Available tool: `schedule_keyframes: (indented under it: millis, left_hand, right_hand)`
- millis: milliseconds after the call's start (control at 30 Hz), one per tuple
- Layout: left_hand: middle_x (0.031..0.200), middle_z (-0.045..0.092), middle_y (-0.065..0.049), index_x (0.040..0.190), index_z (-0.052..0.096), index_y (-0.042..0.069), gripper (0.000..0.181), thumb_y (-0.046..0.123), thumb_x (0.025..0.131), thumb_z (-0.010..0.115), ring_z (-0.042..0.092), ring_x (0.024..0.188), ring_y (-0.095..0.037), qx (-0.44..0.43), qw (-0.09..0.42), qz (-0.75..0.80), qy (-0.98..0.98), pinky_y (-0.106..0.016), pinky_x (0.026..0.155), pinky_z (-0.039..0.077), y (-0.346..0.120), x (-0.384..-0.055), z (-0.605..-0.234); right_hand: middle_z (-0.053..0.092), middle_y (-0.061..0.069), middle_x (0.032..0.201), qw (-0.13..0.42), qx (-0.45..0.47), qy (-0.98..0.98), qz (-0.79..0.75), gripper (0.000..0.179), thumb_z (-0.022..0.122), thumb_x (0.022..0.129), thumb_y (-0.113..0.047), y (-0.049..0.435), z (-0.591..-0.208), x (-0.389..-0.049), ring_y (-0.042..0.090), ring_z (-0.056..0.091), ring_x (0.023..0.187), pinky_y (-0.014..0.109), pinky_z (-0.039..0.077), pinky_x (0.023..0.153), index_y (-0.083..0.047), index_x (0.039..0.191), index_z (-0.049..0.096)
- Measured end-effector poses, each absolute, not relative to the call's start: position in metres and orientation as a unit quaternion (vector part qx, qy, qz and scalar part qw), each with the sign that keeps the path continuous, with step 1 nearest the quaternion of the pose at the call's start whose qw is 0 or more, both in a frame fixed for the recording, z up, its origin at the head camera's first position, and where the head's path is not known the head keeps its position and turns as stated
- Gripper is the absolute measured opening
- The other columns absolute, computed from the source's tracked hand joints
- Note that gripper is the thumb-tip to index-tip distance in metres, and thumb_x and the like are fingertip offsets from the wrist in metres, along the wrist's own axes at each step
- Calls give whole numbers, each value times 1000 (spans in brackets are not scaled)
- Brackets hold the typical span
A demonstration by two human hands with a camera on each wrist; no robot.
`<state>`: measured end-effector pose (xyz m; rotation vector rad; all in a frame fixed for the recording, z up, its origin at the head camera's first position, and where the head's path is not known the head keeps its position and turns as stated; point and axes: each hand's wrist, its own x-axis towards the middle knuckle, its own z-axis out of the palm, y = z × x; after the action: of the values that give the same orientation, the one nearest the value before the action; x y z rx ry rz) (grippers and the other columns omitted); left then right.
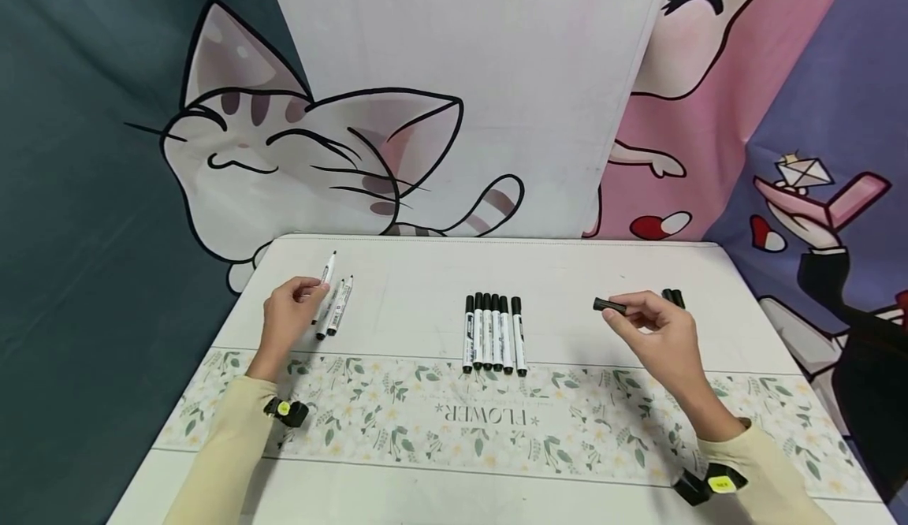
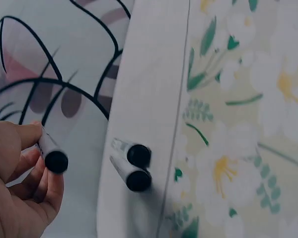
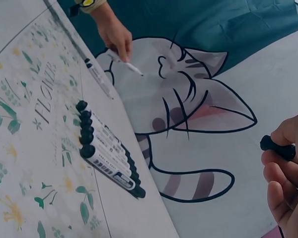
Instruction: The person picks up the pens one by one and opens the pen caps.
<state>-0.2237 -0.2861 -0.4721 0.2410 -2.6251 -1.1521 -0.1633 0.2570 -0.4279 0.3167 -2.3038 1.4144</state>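
Observation:
On the left, my left hand [image 1: 289, 310] pinches an uncapped white marker [image 1: 328, 268] between thumb and fingers, its bare tip pointing up and away. In the left wrist view the black end [image 2: 56, 162] of that marker faces the camera. Two more uncapped markers [image 1: 342, 305] lie side by side just right of this hand. Over the right part of the table, my right hand [image 1: 661, 340] holds a small black marker cap [image 1: 608, 305] by thumb and fingertips, raised off the surface. Two black caps [image 1: 673, 298] are partly visible behind that hand.
A row of several capped black-and-white markers [image 1: 488, 334] lies mid-table between the hands. A flowered strip [image 1: 426, 415] with the word FLOWER crosses the white table [image 1: 397, 281]. Cartoon-printed cloths [image 1: 553, 115] hang behind the table's far edge.

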Motion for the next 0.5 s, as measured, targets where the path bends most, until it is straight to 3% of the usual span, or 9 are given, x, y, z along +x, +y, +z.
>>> schedule_keyframes:
  millis: [267, 500]
  left_hand:
    - [104, 69, -15, 119, 70, 3, 43, 42, 102, 62, 63, 86, -23, 122, 107, -389, -907, -26, 63, 51, -303, -228, -490]
    - [105, 69, -16, 118, 70, 1, 42, 39, 102, 63, 64, 86, -25, 132, 84, -384, -910, -29, 65, 51, -309, -228, -500]
  right_hand:
    - [71, -15, 87, 207, 92, -825, 517, 22, 77, 87, 4, 266, -428, -159, 3, 65, 75, 12, 51, 68, 2, 109, 73]
    - [73, -16, 86, 218, 80, -817, 528, 22, 76, 87, 6, 275, -426, -158, 2, 67, 76, 12, 52, 69, 5, 108, 71]
